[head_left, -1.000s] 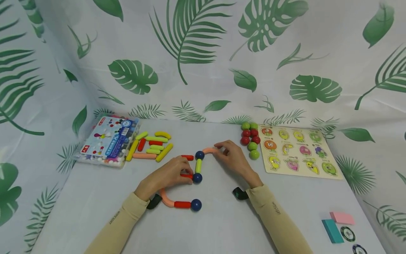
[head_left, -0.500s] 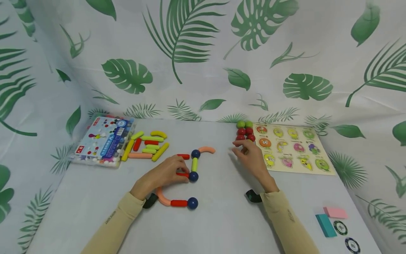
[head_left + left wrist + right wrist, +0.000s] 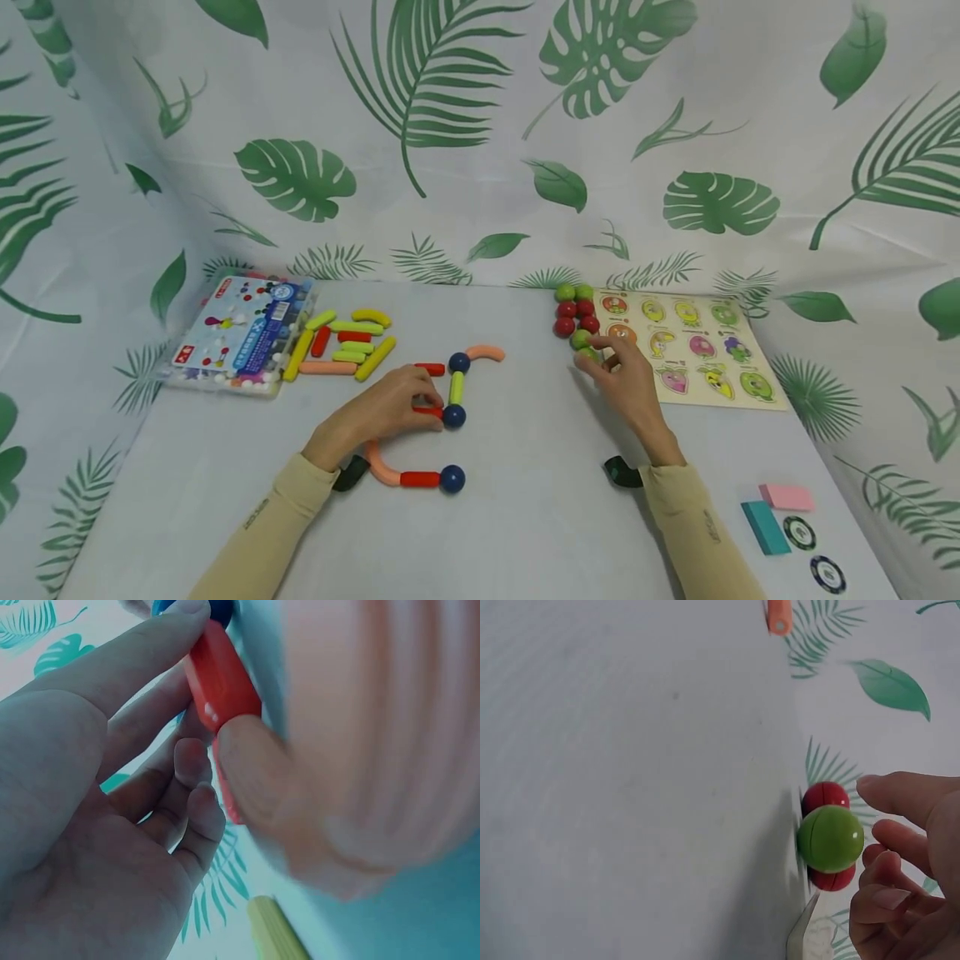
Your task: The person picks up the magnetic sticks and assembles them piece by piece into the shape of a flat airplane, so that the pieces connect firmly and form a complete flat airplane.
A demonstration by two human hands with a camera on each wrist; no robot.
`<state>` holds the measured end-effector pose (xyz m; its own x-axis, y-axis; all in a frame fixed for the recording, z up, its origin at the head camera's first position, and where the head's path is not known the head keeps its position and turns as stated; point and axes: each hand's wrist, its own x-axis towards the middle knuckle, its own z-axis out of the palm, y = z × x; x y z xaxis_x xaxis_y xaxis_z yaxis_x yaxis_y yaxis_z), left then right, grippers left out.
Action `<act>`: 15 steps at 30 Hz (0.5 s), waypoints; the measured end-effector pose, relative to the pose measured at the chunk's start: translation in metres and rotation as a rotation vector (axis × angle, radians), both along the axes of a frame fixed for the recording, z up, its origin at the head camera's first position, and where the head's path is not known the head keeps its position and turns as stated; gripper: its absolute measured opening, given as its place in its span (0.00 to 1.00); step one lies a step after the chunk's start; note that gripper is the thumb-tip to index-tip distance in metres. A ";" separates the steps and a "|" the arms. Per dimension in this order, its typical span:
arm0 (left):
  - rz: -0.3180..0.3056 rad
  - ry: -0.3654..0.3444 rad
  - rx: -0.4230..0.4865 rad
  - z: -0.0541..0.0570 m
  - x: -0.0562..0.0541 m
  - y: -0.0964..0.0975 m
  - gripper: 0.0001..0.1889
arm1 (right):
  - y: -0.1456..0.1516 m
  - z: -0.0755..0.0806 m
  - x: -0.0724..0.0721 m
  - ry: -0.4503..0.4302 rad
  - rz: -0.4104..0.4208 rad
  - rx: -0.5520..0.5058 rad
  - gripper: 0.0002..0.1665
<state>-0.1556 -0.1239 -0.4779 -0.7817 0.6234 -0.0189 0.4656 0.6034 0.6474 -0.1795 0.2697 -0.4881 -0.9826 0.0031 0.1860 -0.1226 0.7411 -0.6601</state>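
My left hand (image 3: 392,407) pinches a short red magnetic rod (image 3: 223,679), joined to a navy ball (image 3: 453,416). From that ball a yellow-green rod (image 3: 457,388) runs up to another navy ball (image 3: 459,362). A second red rod (image 3: 431,369) and a curved peach rod (image 3: 486,352) join the upper ball. Below, a peach curve (image 3: 381,468) partly hidden by my left hand leads to a red rod (image 3: 420,479) and a navy ball (image 3: 452,479). My right hand (image 3: 628,379) hovers beside the green balls (image 3: 830,838), fingers parted and holding nothing.
At back left lies a plastic case (image 3: 238,329) of parts, with several loose rods (image 3: 348,337) beside it. Red balls (image 3: 566,327) sit left of the fruit-picture board (image 3: 693,346). Pink (image 3: 786,497) and teal blocks (image 3: 766,527) and two round chips (image 3: 799,532) lie at front right.
My right hand has let go of the curved peach rod and moved right to the green balls. My left hand keeps its pinch on the red rod. The head view has shifted slightly.
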 end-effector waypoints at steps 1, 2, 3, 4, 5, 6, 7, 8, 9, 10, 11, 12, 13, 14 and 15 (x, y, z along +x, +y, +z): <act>0.013 -0.016 0.003 0.001 0.000 -0.001 0.13 | 0.001 -0.001 0.000 -0.004 0.001 0.008 0.24; 0.030 -0.035 0.008 0.002 -0.001 -0.003 0.13 | 0.002 -0.001 0.000 -0.007 0.003 0.016 0.24; 0.046 -0.049 0.015 0.004 -0.002 -0.004 0.12 | 0.002 -0.002 0.000 -0.008 0.009 0.023 0.24; 0.062 -0.059 0.026 0.005 -0.003 -0.006 0.12 | 0.003 -0.002 -0.001 -0.008 0.014 0.028 0.24; 0.078 -0.063 0.035 0.008 -0.005 -0.007 0.12 | 0.003 -0.003 -0.001 -0.009 0.019 0.035 0.24; 0.091 -0.059 0.045 0.010 -0.007 -0.008 0.12 | 0.004 -0.003 -0.001 -0.012 0.022 0.040 0.24; 0.100 -0.047 0.055 0.012 -0.009 -0.008 0.11 | 0.004 -0.004 -0.001 -0.016 0.023 0.043 0.24; 0.110 -0.034 0.066 0.014 -0.012 -0.008 0.11 | 0.005 -0.004 -0.001 -0.024 0.023 0.049 0.25; 0.119 -0.014 0.074 0.015 -0.015 -0.007 0.11 | 0.005 -0.005 -0.001 -0.034 0.022 0.057 0.25; 0.130 0.005 0.080 0.017 -0.018 -0.005 0.11 | 0.006 -0.006 0.000 -0.045 0.020 0.065 0.26; 0.137 0.023 0.079 0.018 -0.021 -0.003 0.11 | 0.007 -0.006 0.000 -0.057 0.017 0.074 0.26; 0.144 0.038 0.077 0.019 -0.025 -0.001 0.11 | 0.007 -0.007 0.001 -0.067 0.013 0.082 0.27; 0.152 0.046 0.077 0.021 -0.028 0.002 0.11 | 0.008 -0.008 0.001 -0.076 0.011 0.084 0.27; 0.158 0.049 0.077 0.021 -0.031 0.005 0.11 | 0.008 -0.008 0.002 -0.083 0.011 0.085 0.28; 0.167 0.049 0.073 0.022 -0.035 0.009 0.11 | 0.008 -0.009 0.003 -0.085 0.012 0.083 0.28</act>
